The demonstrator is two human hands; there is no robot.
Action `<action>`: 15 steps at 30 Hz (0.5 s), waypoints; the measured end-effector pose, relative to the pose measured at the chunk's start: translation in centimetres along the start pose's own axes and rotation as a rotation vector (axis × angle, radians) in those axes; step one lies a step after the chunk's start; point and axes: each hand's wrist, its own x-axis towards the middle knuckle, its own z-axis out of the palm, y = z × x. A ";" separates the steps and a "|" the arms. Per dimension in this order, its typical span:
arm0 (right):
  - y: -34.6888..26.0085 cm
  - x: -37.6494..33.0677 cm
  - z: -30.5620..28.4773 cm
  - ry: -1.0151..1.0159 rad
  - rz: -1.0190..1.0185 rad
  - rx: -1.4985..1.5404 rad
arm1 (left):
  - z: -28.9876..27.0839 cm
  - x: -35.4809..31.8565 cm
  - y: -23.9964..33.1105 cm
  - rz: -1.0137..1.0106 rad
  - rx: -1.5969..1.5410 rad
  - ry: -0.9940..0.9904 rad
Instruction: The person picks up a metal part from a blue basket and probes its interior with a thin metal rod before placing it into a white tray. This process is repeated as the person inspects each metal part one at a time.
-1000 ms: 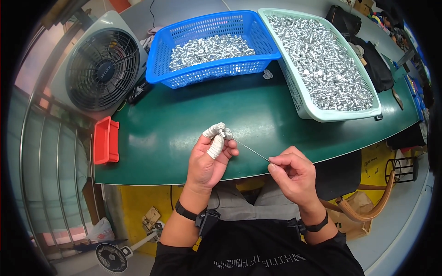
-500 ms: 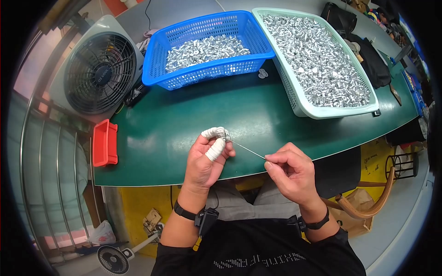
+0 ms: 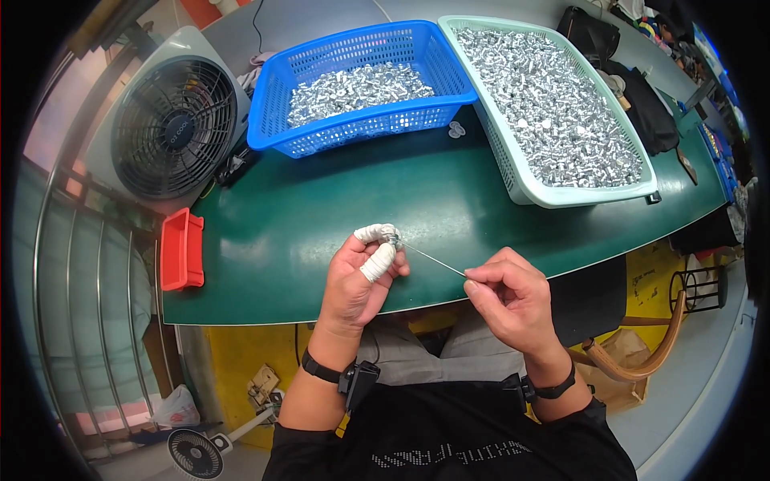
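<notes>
My left hand (image 3: 359,276), with white tape on thumb and forefinger, pinches a small silver metal part (image 3: 392,238) just above the near edge of the green table (image 3: 321,216). A thin metal wire (image 3: 433,259) runs from that part to my right hand (image 3: 509,297), which pinches its other end. Both hands hover over the table's front edge, above my lap.
A blue basket (image 3: 361,128) and a pale green basket (image 3: 521,180), both holding several small silver parts, stand at the back of the table. A grey box fan (image 3: 172,124) sits far left, a red tray (image 3: 183,250) on the left edge, black bags (image 3: 642,104) at right.
Both hands stay together with the part and wire; they have shifted only slightly, the view moving a little.
</notes>
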 end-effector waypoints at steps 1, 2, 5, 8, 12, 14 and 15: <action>0.0 0.0 0.0 0.000 0.000 0.000 | 0.0 0.0 0.0 0.000 0.000 0.000; 0.0 0.0 -0.1 -0.004 -0.001 -0.001 | 0.1 0.0 0.1 -0.002 0.003 0.002; 0.0 0.1 -0.2 -0.011 -0.002 -0.004 | 0.3 0.0 0.1 -0.005 0.008 0.007; -0.3 0.2 -0.4 -0.014 -0.017 -0.020 | 0.4 0.0 0.1 -0.005 0.027 0.008; -0.2 0.2 -0.7 -0.018 -0.024 -0.032 | 0.5 0.0 0.2 -0.022 0.034 0.010; -0.2 0.2 -0.7 -0.017 -0.022 -0.029 | 0.6 0.0 0.3 -0.025 0.034 0.012; -0.2 0.2 -0.7 -0.017 -0.019 -0.024 | 0.6 0.0 0.3 -0.027 0.035 0.015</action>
